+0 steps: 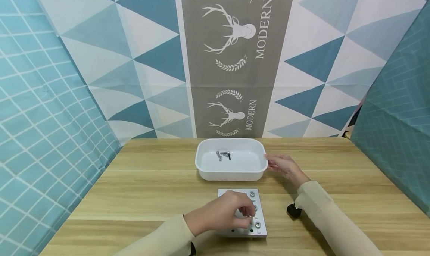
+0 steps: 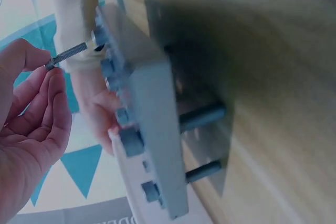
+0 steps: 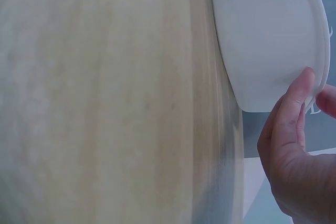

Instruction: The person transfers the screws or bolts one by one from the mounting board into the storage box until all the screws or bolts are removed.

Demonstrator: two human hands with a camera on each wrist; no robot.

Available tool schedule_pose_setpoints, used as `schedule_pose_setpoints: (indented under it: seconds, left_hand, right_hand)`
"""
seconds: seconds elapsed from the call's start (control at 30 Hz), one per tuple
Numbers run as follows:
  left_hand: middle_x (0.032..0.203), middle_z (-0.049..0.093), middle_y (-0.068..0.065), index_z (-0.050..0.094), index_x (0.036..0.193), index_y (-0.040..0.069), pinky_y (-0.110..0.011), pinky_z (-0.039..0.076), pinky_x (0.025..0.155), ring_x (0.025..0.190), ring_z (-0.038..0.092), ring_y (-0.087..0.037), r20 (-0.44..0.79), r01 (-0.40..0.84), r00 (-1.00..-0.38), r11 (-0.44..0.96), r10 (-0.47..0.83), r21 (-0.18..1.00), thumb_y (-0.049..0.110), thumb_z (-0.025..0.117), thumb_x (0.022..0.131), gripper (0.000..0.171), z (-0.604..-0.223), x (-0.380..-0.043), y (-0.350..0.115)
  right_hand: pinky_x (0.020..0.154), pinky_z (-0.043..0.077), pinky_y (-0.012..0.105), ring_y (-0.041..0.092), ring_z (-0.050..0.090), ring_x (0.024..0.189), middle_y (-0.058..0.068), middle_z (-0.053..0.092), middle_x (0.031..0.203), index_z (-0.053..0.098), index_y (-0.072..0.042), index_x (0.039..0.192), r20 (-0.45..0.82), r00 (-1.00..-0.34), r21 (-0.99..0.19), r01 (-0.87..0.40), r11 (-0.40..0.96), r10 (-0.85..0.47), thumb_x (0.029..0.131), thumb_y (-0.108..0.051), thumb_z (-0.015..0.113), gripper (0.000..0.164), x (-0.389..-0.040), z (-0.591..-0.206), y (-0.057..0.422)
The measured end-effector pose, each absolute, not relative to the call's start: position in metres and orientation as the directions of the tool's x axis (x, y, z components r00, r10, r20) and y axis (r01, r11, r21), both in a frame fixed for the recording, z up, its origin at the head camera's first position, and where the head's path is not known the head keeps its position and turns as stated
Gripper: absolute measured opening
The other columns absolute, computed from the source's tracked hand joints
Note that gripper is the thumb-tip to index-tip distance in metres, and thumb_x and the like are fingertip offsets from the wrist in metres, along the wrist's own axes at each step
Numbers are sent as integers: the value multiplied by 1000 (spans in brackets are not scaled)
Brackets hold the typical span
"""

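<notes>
My left hand (image 1: 226,213) is over a silver metal plate (image 1: 244,192) that has several socket-head screws in its top. In the left wrist view, thumb and fingertips pinch a small screw (image 2: 68,55) by its head, its threaded shank pointing towards the plate. Screw shanks (image 2: 203,117) stick out beneath the plate, which stands raised off the table. My right hand (image 1: 284,165) holds the right end of a white plastic tray (image 1: 231,176), thumb and fingers at its rim. Several loose screws (image 1: 224,155) lie in that tray.
The wooden table (image 1: 161,196) runs back to a patterned cloth backdrop (image 1: 158,73). A small black object (image 1: 293,211) shows beside the right sleeve. Tile-patterned cloth (image 1: 43,136) hangs along the left side, and a teal cloth (image 1: 396,144) along the right.
</notes>
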State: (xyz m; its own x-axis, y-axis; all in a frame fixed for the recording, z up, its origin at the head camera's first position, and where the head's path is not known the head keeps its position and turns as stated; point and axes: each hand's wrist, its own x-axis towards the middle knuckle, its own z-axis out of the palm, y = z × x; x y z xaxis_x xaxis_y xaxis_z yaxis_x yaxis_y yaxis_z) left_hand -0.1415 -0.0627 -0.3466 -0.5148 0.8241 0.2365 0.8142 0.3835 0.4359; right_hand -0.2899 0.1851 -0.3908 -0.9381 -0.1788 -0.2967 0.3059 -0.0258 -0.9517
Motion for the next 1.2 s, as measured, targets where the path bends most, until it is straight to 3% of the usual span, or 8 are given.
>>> schedule_pose_setpoints:
  seconds: [0.13, 0.53, 0.97, 1.1, 1.2]
  left_hand:
    - [85, 68, 2, 68, 88, 9, -1, 44, 71, 75, 54, 5, 228, 779, -553, 399, 802, 484, 7, 66, 81, 7, -342, -148, -65]
    - [81, 70, -2, 67, 85, 7, -12, 52, 70, 73, 58, 4, 286, 754, -582, 373, 761, 541, 2, 65, 79, 8, -327, -171, -79]
    - [73, 65, -1, 65, 79, 9, -24, 56, 66, 67, 54, 2, 313, 694, -674, 427, 669, 580, 3, 62, 76, 8, -314, -207, -94]
    - [72, 65, -1, 65, 79, 8, -21, 54, 65, 66, 54, 2, 304, 680, -690, 443, 657, 584, 4, 62, 76, 6, -314, -217, -95]
    - [73, 65, -2, 65, 79, 7, -18, 52, 65, 66, 54, 1, 291, 669, -698, 450, 654, 592, 4, 62, 77, 5, -312, -223, -97]
  right_hand:
    - [67, 56, 16, 5, 67, 68, -2, 69, 74, 35, 19, 135, -299, -938, -950, 310, -41, -176, 94, -10, 56, 54, -290, -392, 185]
    - [68, 56, 16, 5, 65, 69, -2, 68, 76, 37, 18, 135, -304, -936, -950, 313, -24, -175, 93, -11, 58, 55, -288, -392, 183]
    - [69, 56, 17, 5, 66, 69, -3, 69, 75, 39, 17, 135, -306, -936, -948, 316, -33, -173, 93, -10, 59, 54, -287, -390, 185]
    - [70, 57, 17, 5, 66, 70, -3, 68, 75, 39, 16, 135, -307, -935, -948, 317, -31, -176, 92, -12, 61, 55, -287, -389, 186]
    - [72, 57, 17, 5, 66, 71, -3, 69, 76, 50, 13, 128, -290, -935, -952, 303, -35, -203, 89, -15, 66, 51, -286, -389, 188]
